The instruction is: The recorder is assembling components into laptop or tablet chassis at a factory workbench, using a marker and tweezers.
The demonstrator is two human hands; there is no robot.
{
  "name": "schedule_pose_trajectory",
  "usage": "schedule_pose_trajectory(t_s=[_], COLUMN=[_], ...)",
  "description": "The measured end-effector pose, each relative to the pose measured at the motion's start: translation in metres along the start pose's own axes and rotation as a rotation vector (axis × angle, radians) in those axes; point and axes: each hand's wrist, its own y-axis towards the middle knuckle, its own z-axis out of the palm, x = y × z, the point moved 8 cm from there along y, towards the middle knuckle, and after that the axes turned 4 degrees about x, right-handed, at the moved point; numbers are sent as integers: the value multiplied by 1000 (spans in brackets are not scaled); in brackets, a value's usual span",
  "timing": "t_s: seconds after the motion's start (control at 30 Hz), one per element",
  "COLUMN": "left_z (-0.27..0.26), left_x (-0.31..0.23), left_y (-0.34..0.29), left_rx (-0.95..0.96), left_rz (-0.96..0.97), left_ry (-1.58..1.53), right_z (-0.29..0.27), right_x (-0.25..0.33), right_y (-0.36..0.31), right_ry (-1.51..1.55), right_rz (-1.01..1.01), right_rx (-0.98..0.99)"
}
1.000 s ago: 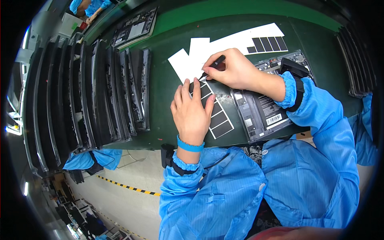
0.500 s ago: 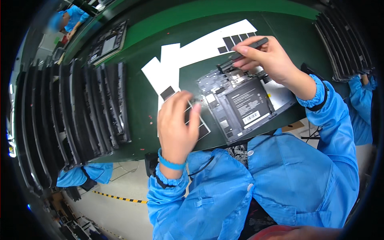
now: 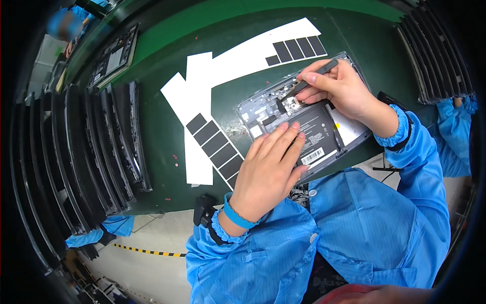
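Note:
An opened laptop base (image 3: 253, 109), its inner parts bare, lies on the green table in front of me. My left hand (image 3: 271, 162) rests on its near left part with fingers stretched out, partly covering the black battery (image 3: 316, 134). Between the fingertips of my right hand (image 3: 336, 88) is a pair of black tweezers (image 3: 309, 81), slanting down to the left over the circuit board. At their tips a small black piece (image 3: 281, 106) shows; whether the tips grip it I cannot tell. White sheets with black adhesive patches (image 3: 205, 133) lie to the left and beyond.
A long row of upright dark laptop parts (image 3: 66, 157) stands at the left, another stack (image 3: 435, 55) at the far right. One more opened laptop base (image 3: 115, 53) lies at the back left. Another person (image 3: 83, 20) in blue is beyond it.
My left hand has moved right, off the patch sheet and onto the laptop base. The right hand and tweezers have come slightly down toward the circuit board.

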Motion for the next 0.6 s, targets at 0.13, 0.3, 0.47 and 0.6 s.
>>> schedule_pose_trajectory(t_s=[0.13, 0.3, 0.47, 0.6], left_z=[2, 1, 1, 1], left_x=[2, 1, 2, 3], left_y=[1, 0, 2, 2], left_rx=[-6, -27, -30, -45], left_rz=[-4, -6, -5, -4], left_ry=[-21, -14, -28, -46], right_z=[-5, -7, -7, -11], right_x=[-1, -3, -1, 1], right_y=[2, 5, 5, 5], right_ry=[28, 31, 38, 56], right_rz=[-20, -49, -64, -102], right_rx=[-36, -59, -78, -42])
